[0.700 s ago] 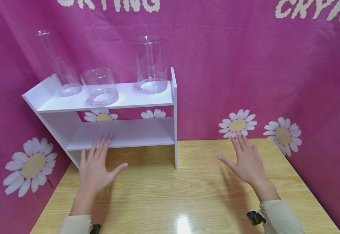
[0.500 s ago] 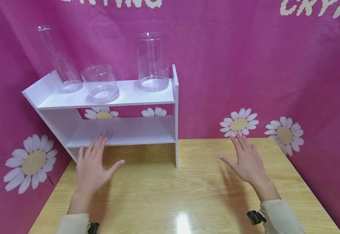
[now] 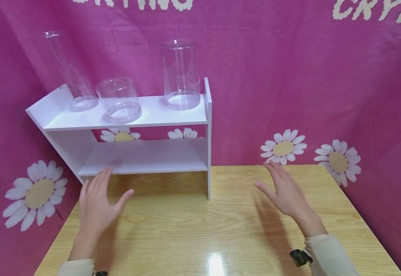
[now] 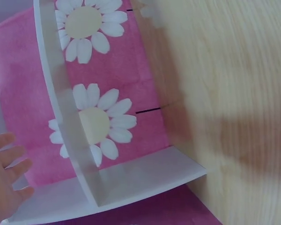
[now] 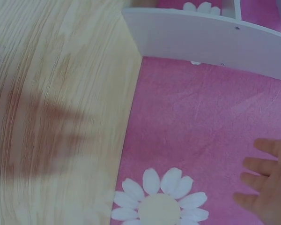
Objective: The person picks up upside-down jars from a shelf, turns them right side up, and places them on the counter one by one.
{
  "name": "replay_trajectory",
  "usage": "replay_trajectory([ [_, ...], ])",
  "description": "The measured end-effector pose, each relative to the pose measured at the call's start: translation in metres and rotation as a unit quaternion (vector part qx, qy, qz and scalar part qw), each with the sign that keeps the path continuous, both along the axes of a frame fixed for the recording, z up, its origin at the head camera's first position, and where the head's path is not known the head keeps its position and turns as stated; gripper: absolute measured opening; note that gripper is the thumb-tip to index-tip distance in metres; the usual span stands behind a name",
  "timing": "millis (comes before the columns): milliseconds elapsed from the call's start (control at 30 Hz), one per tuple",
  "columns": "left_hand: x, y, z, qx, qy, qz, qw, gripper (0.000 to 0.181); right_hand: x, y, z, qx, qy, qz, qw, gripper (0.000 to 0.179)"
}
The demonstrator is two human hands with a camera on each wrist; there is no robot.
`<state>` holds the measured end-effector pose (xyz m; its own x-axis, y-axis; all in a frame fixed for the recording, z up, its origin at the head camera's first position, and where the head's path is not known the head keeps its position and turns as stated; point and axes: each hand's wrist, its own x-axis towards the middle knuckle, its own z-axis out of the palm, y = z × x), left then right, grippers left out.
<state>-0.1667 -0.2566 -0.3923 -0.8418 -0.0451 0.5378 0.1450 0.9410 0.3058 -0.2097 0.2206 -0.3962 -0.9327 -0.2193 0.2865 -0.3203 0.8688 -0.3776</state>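
My left hand (image 3: 95, 209), fingers spread and thumb held out, hovers over the table in front of the left part of a white two-tier shelf (image 3: 148, 155). It holds nothing, and its fingertips overlap the lower board's front edge in the head view. My right hand (image 3: 287, 194) is over the table to the right of the shelf, also spread and holding nothing. On the shelf's top board stand three clear cylinders: a tall narrow one (image 3: 77, 86) at left, a short wide one (image 3: 119, 101) near the front, and a tall wide one (image 3: 182, 78) at right.
The wood-grain table (image 3: 179, 230) carries the shelf at its back left. A pink curtain (image 3: 241, 76) with daisies and white lettering hangs behind and on both sides. Raised end panels (image 3: 208, 126) bound the shelf's top board.
My left hand has drawn back toward me and to the left, away from the shelf. My right hand has shifted slightly, its fingers turning a little to the left. The cylinders stay put.
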Motion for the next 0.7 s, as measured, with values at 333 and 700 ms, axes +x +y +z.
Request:
replay_trajectory([
  [333, 0.003, -0.021, -0.004, 0.071, 0.016, 0.022, 0.9971, 0.076, -0.014, -0.010, -0.003, -0.063, -0.048, 0.050, 0.9956, 0.066],
  [700, -0.002, -0.042, 0.012, 0.146, -0.026, 0.071, 0.9864, 0.072, -0.017, -0.031, 0.002, -0.117, -0.059, 0.086, 0.9877, 0.060],
])
